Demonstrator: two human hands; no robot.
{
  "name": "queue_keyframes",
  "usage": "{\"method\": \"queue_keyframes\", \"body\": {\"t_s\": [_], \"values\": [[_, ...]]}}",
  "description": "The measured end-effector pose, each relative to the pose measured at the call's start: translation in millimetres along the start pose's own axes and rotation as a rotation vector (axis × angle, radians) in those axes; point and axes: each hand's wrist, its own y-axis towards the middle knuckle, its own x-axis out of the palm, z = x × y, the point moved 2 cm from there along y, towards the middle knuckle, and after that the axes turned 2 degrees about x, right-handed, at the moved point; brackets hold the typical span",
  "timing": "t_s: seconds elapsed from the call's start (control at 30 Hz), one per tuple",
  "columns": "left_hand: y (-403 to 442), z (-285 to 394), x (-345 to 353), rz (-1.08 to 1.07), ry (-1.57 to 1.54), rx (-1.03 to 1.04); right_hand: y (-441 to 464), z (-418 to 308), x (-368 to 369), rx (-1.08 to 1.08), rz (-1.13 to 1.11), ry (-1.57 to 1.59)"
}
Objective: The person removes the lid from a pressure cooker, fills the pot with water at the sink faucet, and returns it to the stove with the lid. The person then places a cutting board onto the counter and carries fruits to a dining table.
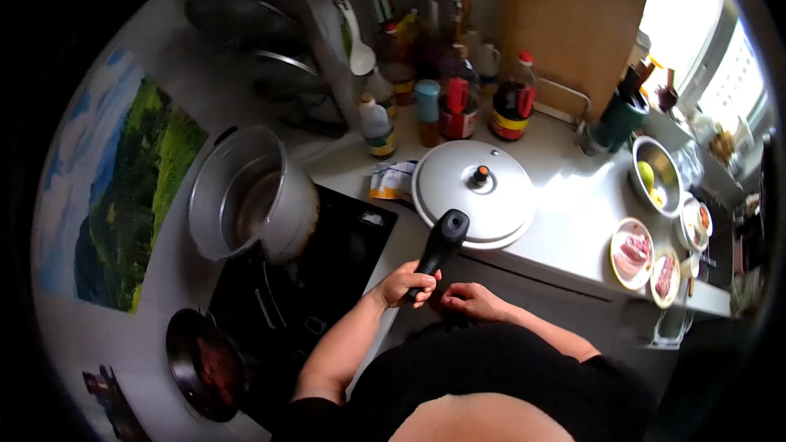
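Note:
My left hand (408, 282) is wrapped round the black handle of a pressure cooker lid (442, 165). The lid is silver and round, with a dark knob with an orange tip at its centre, and it is over the counter's edge. Whether it rests on something there I cannot tell. Close beside, my right hand (476, 301) is held in front of my body with curled fingers, and nothing shows in it. To the left, a large silver pot (295, 211) without a lid stands on the black cooktop (348, 225), tilted in this view.
A dark frying pan (184, 368) with reddish contents is at lower left. Sauce bottles (513, 100) stand behind the lid, beside a printed packet (391, 180). Rightward are a metal bowl (670, 160) with yellow-green items and plates of raw meat (632, 252). A cutting board (565, 24) leans behind.

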Motion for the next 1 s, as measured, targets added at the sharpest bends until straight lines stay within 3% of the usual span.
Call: {"method": "queue_keyframes", "body": {"t_s": [0.2, 0.47, 1.0], "values": [[12.4, -4.2, -14.6, -0.004, 0.002, -0.048, 3.9, -0.1, -17.7, 0.073, 0.090, 0.077], [21.9, -9.5, -23.6, -0.012, -0.011, -0.075, 20.8, 5.9, -36.2, 0.046, 0.051, 0.000], [39.3, -6.2, -66.2, 0.039, 0.004, -0.043, 28.0, -14.3, -43.2, 0.013, 0.016, 0.140]]}}
